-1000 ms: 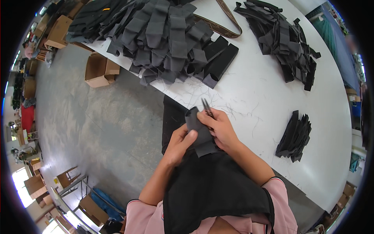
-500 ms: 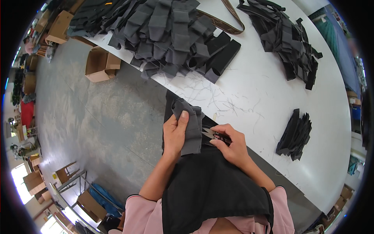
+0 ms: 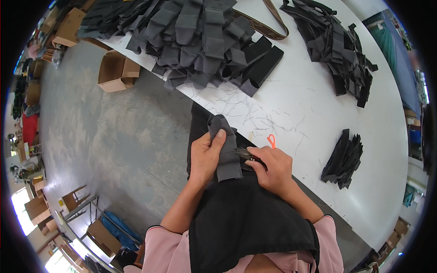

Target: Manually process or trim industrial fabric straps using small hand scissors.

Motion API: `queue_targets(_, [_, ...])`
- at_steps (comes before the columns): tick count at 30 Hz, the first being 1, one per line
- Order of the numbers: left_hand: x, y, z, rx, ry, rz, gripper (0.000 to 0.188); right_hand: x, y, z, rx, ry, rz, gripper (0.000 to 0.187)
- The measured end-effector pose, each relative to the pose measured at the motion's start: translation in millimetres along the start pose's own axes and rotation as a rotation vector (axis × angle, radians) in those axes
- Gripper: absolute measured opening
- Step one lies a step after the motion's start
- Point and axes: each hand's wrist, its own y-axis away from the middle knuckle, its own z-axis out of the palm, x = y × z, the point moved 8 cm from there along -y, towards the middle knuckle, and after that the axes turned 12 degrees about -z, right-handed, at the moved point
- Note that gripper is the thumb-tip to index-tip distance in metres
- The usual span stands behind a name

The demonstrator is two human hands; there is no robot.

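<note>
One view only, from the head. My left hand (image 3: 205,157) pinches a folded grey fabric piece (image 3: 225,150) over my lap at the white table (image 3: 314,113) edge; my right hand (image 3: 273,168) closes on small snips (image 3: 248,155) touching it. A large grey pile (image 3: 200,41) sits beyond, smaller stacks (image 3: 343,159) to the right, so I judge much remains.

free: bare white table (image 3: 309,91) ahead | blocked: grey fabric heap (image 3: 200,41), black stack (image 3: 343,159) right
</note>
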Motion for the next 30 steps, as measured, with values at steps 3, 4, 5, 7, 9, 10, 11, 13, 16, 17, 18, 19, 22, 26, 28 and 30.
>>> queue_targets(3, [-3,-4,1,-0.017,0.015,-0.012,0.033,-5,0,-2,0.009,0.118,-0.070,0.032])
queue_targets(4, [-6,-7,2,-0.035,0.013,-0.018,0.033,-4,1,-1,0.008,0.119,-0.068,0.032])
queue_targets(5, [-8,-10,2,-0.053,0.010,-0.024,0.033,-4,3,-2,0.035,0.137,-0.087,0.032])
queue_targets(7, [-11,-14,3,-0.059,-0.012,-0.028,0.032,-5,3,-2,0.060,0.155,-0.105,0.032])
queue_targets(9, [-11,-16,3,-0.066,-0.035,-0.033,0.030,-4,3,-2,0.056,0.155,-0.092,0.032])
queue_targets(10, [-10,-16,4,-0.079,-0.026,-0.045,0.030,-4,2,-2,0.054,0.154,-0.090,0.032])
queue_targets(11, [-11,-16,4,-0.091,-0.017,-0.057,0.030,-4,1,-2,0.048,0.158,-0.090,0.031])
queue_targets(13, [-11,-18,4,-0.088,-0.026,-0.057,0.030,-4,0,-2,0.040,0.163,-0.089,0.031])
queue_targets(16, [-11,-19,4,-0.084,-0.037,-0.060,0.031,-2,0,-1,0.016,0.176,-0.091,0.031])
queue_targets(17, [-11,-19,4,-0.083,-0.039,-0.063,0.031,-3,0,-1,0.025,0.179,-0.108,0.031])
queue_targets(18, [-12,-20,3,-0.083,-0.038,-0.063,0.031,-4,0,-1,0.034,0.183,-0.126,0.031])
queue_targets(19, [-14,-22,3,-0.080,-0.051,-0.061,0.031,-4,-1,-1,0.032,0.182,-0.126,0.031])
queue_targets(22, [-14,-23,3,-0.082,-0.049,-0.066,0.031,-5,-3,0,0.031,0.187,-0.131,0.027])
queue_targets(26, [-14,-23,4,-0.089,-0.028,-0.078,0.031,0,2,3,0.025,0.156,-0.068,0.029])
queue_targets(28, [-14,-24,5,-0.095,-0.014,-0.076,0.031,-1,1,3,0.036,0.176,-0.073,0.029])
queue_targets(30, [-14,-24,5,-0.102,0.001,-0.075,0.031,-2,0,2,0.056,0.189,-0.086,0.029])
